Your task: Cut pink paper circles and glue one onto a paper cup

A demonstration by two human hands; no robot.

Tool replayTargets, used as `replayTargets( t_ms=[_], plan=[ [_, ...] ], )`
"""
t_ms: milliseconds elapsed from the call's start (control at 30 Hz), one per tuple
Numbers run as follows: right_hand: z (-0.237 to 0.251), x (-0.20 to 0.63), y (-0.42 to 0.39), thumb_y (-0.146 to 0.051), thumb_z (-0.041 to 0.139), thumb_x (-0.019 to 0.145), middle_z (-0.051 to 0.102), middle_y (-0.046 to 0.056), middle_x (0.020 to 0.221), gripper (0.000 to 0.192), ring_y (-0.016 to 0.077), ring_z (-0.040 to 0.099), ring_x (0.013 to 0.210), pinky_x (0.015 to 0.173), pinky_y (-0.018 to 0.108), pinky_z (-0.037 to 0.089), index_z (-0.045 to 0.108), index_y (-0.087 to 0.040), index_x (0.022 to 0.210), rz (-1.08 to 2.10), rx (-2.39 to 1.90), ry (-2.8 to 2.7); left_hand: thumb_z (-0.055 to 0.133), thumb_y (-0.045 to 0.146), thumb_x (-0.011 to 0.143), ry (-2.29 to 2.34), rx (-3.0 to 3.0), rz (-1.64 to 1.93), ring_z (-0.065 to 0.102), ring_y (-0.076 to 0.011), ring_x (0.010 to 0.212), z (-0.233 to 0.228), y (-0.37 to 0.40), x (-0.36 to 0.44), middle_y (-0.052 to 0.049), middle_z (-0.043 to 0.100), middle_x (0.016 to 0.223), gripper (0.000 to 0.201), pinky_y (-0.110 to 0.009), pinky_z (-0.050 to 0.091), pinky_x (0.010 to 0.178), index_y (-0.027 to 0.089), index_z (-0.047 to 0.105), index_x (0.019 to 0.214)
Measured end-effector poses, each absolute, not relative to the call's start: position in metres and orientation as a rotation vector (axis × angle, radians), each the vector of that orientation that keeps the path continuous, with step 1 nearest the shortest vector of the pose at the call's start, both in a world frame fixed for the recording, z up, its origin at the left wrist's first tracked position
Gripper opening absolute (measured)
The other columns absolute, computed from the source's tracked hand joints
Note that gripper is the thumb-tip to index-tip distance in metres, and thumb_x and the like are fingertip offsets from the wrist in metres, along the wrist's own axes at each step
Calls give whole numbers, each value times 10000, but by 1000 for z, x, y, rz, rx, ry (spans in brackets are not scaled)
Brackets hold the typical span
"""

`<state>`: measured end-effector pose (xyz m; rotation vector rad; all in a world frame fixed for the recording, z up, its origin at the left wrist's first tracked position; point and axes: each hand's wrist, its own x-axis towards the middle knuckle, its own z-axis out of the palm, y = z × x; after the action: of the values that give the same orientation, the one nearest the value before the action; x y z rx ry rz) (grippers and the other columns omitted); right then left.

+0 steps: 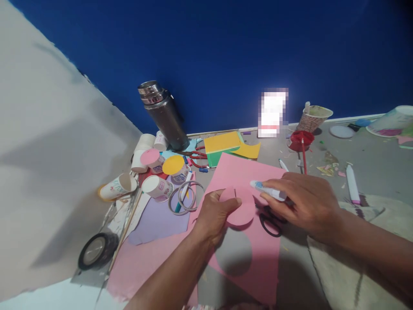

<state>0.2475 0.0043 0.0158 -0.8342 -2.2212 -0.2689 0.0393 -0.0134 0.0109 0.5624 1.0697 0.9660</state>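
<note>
My left hand (216, 211) pinches a round pink paper disc (243, 213), thumb on top and fingers beneath. A short slit runs in from the disc's upper edge. In my right hand (303, 202) is a small white tube with blue print (269, 190), its tip pointing left and held just above and right of the disc. Below both hands lies a pink paper sheet (230, 168) with a round hole cut from it. Black-handled scissors (271, 226) rest on this sheet under my right hand, their blades hidden.
A dark steel flask (164, 118) stands at the back left, near several paper cups (156, 187). Grey tape rings (182, 200) and lilac paper (158, 221) lie left. Pliers (196, 155) sit beside yellow and green paper (222, 144). A white marker (352, 185) and cloth (335, 258) are right.
</note>
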Motion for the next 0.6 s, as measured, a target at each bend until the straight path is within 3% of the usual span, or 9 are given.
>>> replayTargets(
  t_ms=[200, 400, 600],
  plan=[
    [15, 236, -5, -236, 634, 965, 674, 21, 707, 114, 192, 596, 639, 610, 319, 386, 633, -160, 1051, -169, -753, -2325, 826, 176, 644, 1051, 608, 953, 645, -160, 649, 10, -14, 39, -64, 722, 747, 225, -301, 513, 697, 94, 747, 838],
    [10, 242, 9, -263, 642, 963, 676, 24, 693, 114, 194, 610, 619, 596, 328, 368, 660, -156, 999, -267, -819, -2313, 877, 199, 600, 1044, 579, 940, 690, -205, 708, 11, -12, 39, -101, 750, 816, 362, -324, 527, 725, 80, 763, 923],
    [16, 249, 7, -259, 640, 971, 732, 34, 765, 148, 178, 636, 641, 618, 307, 402, 647, -147, 1066, -229, -858, -2217, 869, 169, 594, 1039, 570, 960, 662, -172, 660, 12, -14, 40, -94, 751, 806, 354, -302, 515, 699, 84, 768, 922]
  ],
)
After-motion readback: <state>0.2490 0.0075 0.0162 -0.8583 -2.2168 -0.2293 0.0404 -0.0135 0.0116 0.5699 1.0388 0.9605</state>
